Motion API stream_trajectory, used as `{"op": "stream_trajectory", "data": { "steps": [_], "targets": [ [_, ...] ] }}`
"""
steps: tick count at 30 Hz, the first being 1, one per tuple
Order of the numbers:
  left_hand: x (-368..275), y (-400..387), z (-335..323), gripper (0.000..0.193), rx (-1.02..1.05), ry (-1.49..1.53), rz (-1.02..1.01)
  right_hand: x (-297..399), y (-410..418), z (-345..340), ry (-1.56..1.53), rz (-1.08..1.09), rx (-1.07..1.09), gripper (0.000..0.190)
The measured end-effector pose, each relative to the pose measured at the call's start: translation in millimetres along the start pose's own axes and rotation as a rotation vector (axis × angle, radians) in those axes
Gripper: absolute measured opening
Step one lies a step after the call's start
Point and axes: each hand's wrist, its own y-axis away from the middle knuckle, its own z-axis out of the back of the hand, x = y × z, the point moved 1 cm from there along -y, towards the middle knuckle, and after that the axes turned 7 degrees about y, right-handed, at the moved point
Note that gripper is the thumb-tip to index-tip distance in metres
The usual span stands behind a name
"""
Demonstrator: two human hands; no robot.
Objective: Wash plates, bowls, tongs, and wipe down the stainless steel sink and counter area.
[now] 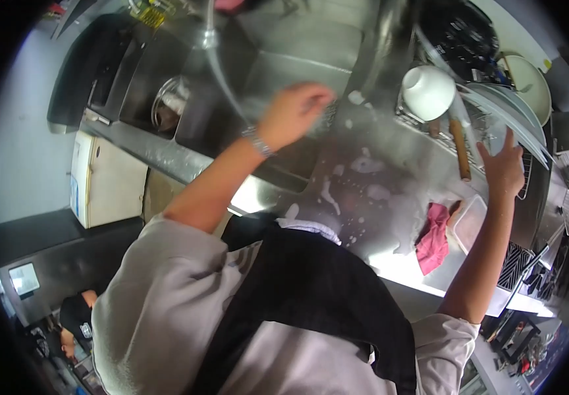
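Observation:
Over the right-hand part of the steel sink (284, 163) is my left hand (297, 111), its fingers curled and blurred; whether it holds anything small cannot be seen. My right hand (504, 160) reaches to the wire dish rack (526, 173), with fingers spread beside the upright plates (511, 113). A white bowl (427, 93) lies upside down at the rack's left end. Near it is a utensil with a wooden handle (460, 150). Water spots and suds cover the steel counter (358, 197) between my hands. A pink cloth (433, 239) lies crumpled near the front edge, beside a clear plastic container (468, 222).
A hose (223, 81) hangs into the sink. The left basin holds a round clear container (170, 103). Black pans or lids (457, 37) stand behind the rack. Another person (77, 316) in a dark top is at the far lower left.

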Motion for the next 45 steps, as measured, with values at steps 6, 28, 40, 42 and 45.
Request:
{"op": "stream_trajectory", "data": {
  "steps": [6, 28, 40, 42, 45],
  "targets": [
    [112, 153, 117, 0.017, -0.013, -0.432, 0.336, 0, -4, -16, 0.089, 0.046, -0.064, 0.082],
    [155, 247, 172, 0.079, 0.247, -0.635, 0.071, -23, 250, -129, -0.451, 0.371, -0.049, 0.068],
    [176, 262, 183, 0.080, 0.124, -0.402, 0.110, 165, 219, -139, -0.426, -0.366, -0.080, 0.056],
    [176, 261, 184, 0.080, 0.124, -0.390, 0.100, 222, 191, -127, -0.418, -0.220, -0.104, 0.056],
    [179, 263, 184, 0.082, 0.126, -0.384, 0.106, 311, 167, -105, -0.375, -0.051, -0.155, 0.056]
  ]
}}
